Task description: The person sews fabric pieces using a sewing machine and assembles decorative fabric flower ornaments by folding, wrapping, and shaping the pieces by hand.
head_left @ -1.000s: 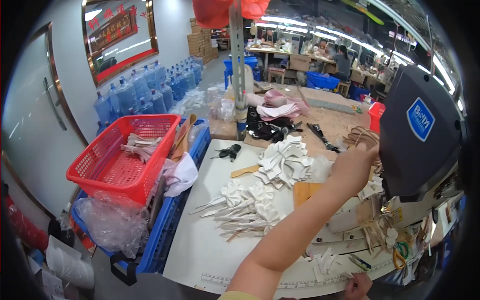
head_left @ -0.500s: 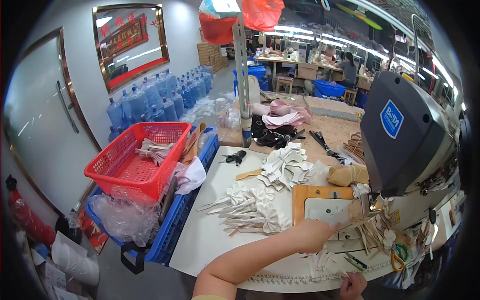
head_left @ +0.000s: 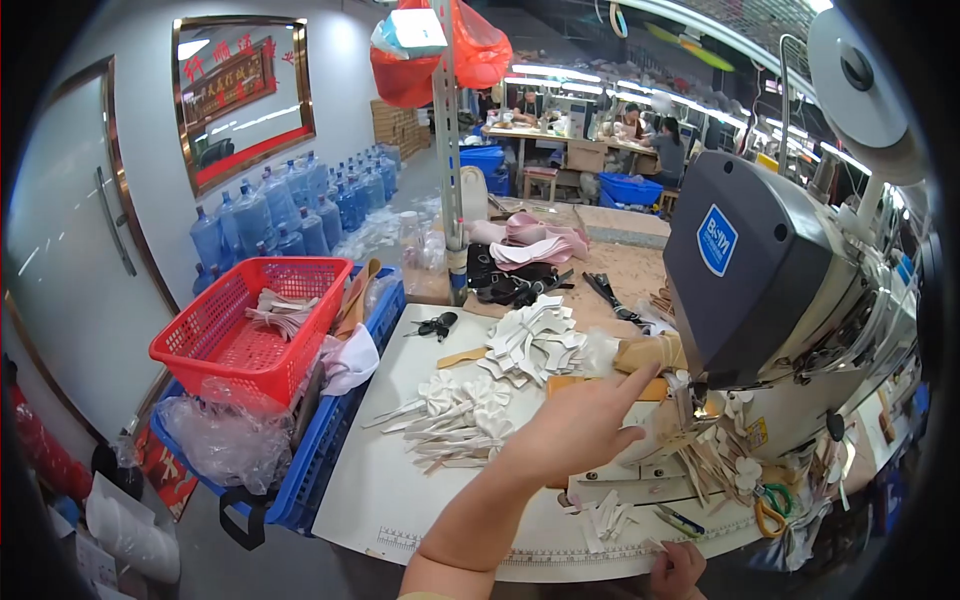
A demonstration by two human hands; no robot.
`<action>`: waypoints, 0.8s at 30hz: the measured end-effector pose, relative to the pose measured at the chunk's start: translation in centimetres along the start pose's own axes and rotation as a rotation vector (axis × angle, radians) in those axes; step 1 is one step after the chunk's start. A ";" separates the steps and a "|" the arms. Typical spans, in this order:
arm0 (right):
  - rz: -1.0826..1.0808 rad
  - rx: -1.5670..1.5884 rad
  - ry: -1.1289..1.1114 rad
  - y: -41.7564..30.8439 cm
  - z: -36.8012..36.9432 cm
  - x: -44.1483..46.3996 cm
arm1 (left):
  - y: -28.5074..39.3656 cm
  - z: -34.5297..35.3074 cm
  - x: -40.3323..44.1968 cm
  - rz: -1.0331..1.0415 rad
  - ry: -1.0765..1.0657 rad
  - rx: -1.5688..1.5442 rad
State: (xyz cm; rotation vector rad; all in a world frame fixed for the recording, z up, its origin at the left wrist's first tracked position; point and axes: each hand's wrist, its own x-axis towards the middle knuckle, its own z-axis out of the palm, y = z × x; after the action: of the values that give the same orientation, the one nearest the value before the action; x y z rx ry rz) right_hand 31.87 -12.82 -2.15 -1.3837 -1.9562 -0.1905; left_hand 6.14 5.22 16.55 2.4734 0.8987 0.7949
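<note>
My left hand (head_left: 575, 425) reaches over the machine bed with its fingers stretched out and thumb apart, just left of the needle area of a dark sewing machine (head_left: 745, 270). It hides most of the orange-framed plate (head_left: 570, 381). At the table's front edge my right hand (head_left: 678, 570) is curled, a small white strip (head_left: 657, 545) showing at its fingertips. Between the hands lie loose white strips (head_left: 610, 518) and small thread snips (head_left: 680, 520). White bow-shaped pieces (head_left: 460, 420) are heaped to the left, with flat white cut pieces (head_left: 535, 340) stacked behind them.
A red basket (head_left: 215, 345) sits on a blue crate (head_left: 340, 440) left of the white table (head_left: 350, 500). Green-and-orange-handled scissors (head_left: 772, 510) lie at the right among hanging scraps (head_left: 715, 465). Black straps (head_left: 510, 280) and pink pieces (head_left: 540, 245) lie behind. People work farther back.
My left hand has risen and moved forward from the plate, its fingers spreading. My right hand stays at the table edge. The view has shifted to the right.
</note>
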 end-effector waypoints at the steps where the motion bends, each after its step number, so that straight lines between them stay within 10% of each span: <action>1: -0.020 -0.014 0.019 0.0 0.1 0.0 | -0.3 -0.2 -0.2 -0.017 -0.052 0.033; 6: 0.049 0.057 -0.050 1.0 0.2 -0.5 | 0.1 0.6 -0.9 0.022 -0.012 0.056; 10: 0.205 0.113 -0.091 2.4 0.3 -0.3 | 2.6 3.8 -4.7 0.190 -0.444 0.065; 12: 0.667 0.616 -0.084 3.4 0.8 -0.5 | 2.6 7.2 -9.3 0.259 -0.627 0.000; 15: 0.833 0.803 -0.217 3.1 -0.6 0.9 | 1.2 12.4 -16.2 0.099 -0.793 -0.341; 17: 0.850 0.818 -0.245 2.4 -1.6 1.4 | -0.5 16.1 -20.5 -0.366 -0.808 -0.325; 19: 0.795 0.792 -0.354 2.5 -1.8 1.8 | -0.5 18.9 -24.0 -0.841 -0.548 -0.084; 20: 0.723 0.784 -0.362 3.1 -1.4 1.6 | -1.4 23.0 -27.8 -0.708 -0.128 0.301; 24: 0.679 0.794 -0.385 4.0 -1.0 2.0 | -1.8 26.3 -29.8 -0.564 0.398 0.439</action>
State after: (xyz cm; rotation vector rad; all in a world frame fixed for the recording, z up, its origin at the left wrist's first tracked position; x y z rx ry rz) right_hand 35.51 -10.12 -1.23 -1.4668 -1.4340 1.1098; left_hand 2.91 -17.98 -15.68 2.2167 1.9858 0.9672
